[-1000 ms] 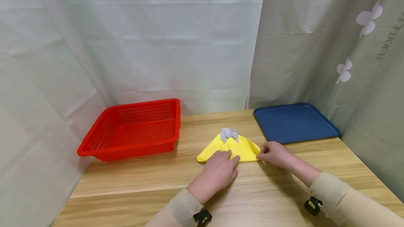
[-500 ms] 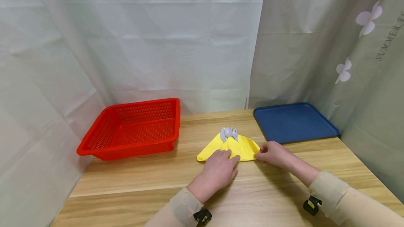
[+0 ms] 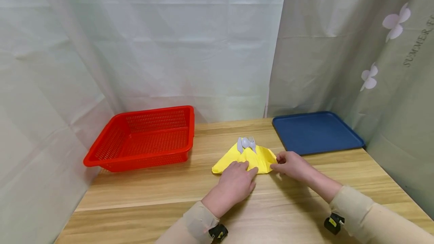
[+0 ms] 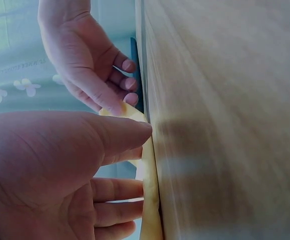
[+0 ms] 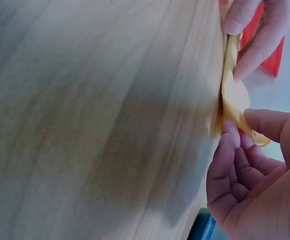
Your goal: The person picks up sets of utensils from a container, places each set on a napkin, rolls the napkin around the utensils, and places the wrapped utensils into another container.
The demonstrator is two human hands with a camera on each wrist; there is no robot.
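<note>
One yellow napkin (image 3: 249,157), folded: we found it on the table (image 3: 152,214), a little below the centre of the head view. One left hand (image 3: 235,183): unclenched, fingers extended, resting on the napkin's lower edge. One right hand (image 3: 292,165): pinching the napkin's right corner between thumb and fingers. One knife (image 3: 240,145), one spoon (image 3: 245,142), one fork (image 3: 252,144), all pale: we counted them left to right, lower ends hidden in the napkin. One red basket (image 3: 157,141), mid-left of the frame; one blue tray (image 3: 318,133), mid-right.
</note>
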